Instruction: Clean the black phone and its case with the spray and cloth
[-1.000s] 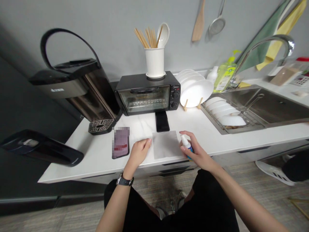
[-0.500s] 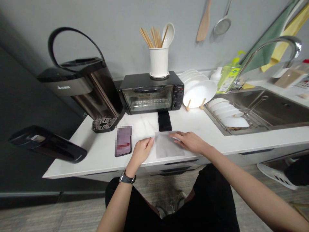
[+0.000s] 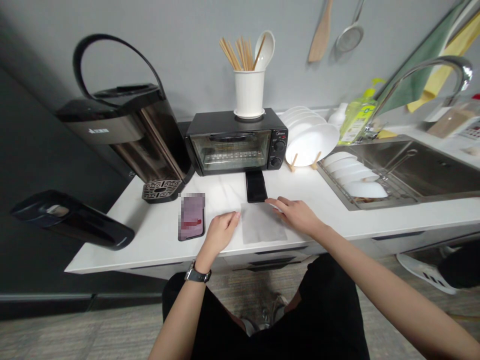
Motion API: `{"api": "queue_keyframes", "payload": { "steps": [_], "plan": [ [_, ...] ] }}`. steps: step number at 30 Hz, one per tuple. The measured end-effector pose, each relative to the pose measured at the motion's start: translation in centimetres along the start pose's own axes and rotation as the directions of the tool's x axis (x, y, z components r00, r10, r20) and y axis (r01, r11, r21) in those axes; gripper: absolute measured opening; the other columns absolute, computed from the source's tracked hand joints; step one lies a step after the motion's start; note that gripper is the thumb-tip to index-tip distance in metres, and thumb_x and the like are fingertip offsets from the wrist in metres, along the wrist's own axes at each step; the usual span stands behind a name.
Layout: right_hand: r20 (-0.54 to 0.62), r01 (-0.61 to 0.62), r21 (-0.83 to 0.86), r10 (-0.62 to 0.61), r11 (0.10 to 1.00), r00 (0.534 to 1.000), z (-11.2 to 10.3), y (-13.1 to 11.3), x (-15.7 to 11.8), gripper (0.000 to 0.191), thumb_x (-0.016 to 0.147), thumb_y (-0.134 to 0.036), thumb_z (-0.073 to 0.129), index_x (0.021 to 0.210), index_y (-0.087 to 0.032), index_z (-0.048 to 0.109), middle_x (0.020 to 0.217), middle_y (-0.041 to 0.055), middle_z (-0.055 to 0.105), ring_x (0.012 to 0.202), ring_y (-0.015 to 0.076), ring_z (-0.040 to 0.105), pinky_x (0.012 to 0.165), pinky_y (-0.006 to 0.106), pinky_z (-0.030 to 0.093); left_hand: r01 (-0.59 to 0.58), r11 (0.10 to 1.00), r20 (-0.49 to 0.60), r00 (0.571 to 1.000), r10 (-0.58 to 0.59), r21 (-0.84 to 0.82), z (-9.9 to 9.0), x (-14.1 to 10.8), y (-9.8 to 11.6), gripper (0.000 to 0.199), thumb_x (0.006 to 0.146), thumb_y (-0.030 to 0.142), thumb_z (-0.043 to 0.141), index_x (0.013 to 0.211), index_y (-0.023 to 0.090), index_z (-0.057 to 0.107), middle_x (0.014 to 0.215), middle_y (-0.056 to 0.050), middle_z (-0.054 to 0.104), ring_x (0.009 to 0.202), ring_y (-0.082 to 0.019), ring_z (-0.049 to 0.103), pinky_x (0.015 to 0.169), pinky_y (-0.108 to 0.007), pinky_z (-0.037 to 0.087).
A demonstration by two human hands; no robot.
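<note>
A thin translucent sheet (image 3: 262, 225), squarish and whitish, lies flat on the white counter near its front edge. My left hand (image 3: 222, 232) rests at the sheet's left side, fingers curled in and no object showing in them. At the sheet's top right corner is my right hand (image 3: 299, 216), index finger stretched out and the other fingers loosely bent apart. Its fingertip is close to the lower edge of a black phone (image 3: 256, 188), which lies just behind the sheet. Another phone (image 3: 192, 217), its purple screen blurred, lies left of my left hand.
A black toaster oven (image 3: 232, 145) stands behind, with a white utensil cup (image 3: 249, 92) on top. A tall drink dispenser (image 3: 150, 135) and a dark bottle (image 3: 82, 222) are at the left. Racked plates (image 3: 311, 142) and a sink (image 3: 431, 170) are at the right.
My right index finger has moved slightly up toward the sheet's top edge and the black phone. My left hand and the sheet stay in place.
</note>
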State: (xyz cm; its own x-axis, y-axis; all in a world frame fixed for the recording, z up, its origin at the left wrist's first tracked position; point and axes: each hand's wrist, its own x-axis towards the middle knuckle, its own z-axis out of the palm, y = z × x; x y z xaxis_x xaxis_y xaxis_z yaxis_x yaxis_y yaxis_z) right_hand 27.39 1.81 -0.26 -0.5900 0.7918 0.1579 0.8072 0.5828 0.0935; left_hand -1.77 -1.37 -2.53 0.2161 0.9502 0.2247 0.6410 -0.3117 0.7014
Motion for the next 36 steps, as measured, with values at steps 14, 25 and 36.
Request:
{"api": "queue_keyframes", "payload": {
  "steps": [14, 25, 36],
  "plan": [
    [0.028, 0.080, -0.030, -0.079, 0.996, 0.996, 0.5, -0.1, -0.3, 0.030, 0.112, -0.035, 0.043, 0.137, -0.026, 0.058, 0.126, 0.0078, 0.074, 0.074, 0.0201, 0.073, 0.061, 0.030, 0.038, 0.000, 1.000, -0.003, 1.000, 0.000, -0.005, 0.0, 0.0, 0.1, 0.049, 0.106, 0.051, 0.039, 0.069, 0.022, 0.051, 0.065, 0.000, 0.058, 0.066, -0.018, 0.057, 0.067, -0.029, 0.037],
    [-0.068, 0.259, 0.049, -0.255, 0.965, 0.965, -1.1, -2.1, -4.2, 0.056, 0.112, -0.036, 0.045, 0.165, -0.033, 0.028, 0.115, 0.0055, 0.075, 0.071, 0.0186, 0.072, 0.058, 0.028, 0.042, -0.083, 0.996, 0.072, 0.994, 0.084, -0.014, 0.4, -1.6, 3.7, 0.033, 0.099, 0.044, 0.062, 0.075, 0.021, 0.059, 0.066, 0.005, 0.055, 0.062, -0.013, 0.049, 0.062, -0.026, 0.033],
    [-0.290, 0.230, 0.504, -0.088, 0.832, 0.953, 1.4, -2.9, -6.0, 0.031, 0.110, -0.041, 0.045, 0.137, -0.029, 0.058, 0.109, 0.0063, 0.073, 0.085, 0.0192, 0.072, 0.073, 0.028, 0.054, -0.262, 0.964, 0.164, 0.953, 0.254, 0.032, 2.3, -2.0, 8.2, 0.026, 0.095, 0.044, 0.074, 0.109, 0.025, 0.064, 0.100, -0.001, 0.070, 0.090, -0.020, 0.065, 0.079, -0.031, 0.049]
  ]
}}
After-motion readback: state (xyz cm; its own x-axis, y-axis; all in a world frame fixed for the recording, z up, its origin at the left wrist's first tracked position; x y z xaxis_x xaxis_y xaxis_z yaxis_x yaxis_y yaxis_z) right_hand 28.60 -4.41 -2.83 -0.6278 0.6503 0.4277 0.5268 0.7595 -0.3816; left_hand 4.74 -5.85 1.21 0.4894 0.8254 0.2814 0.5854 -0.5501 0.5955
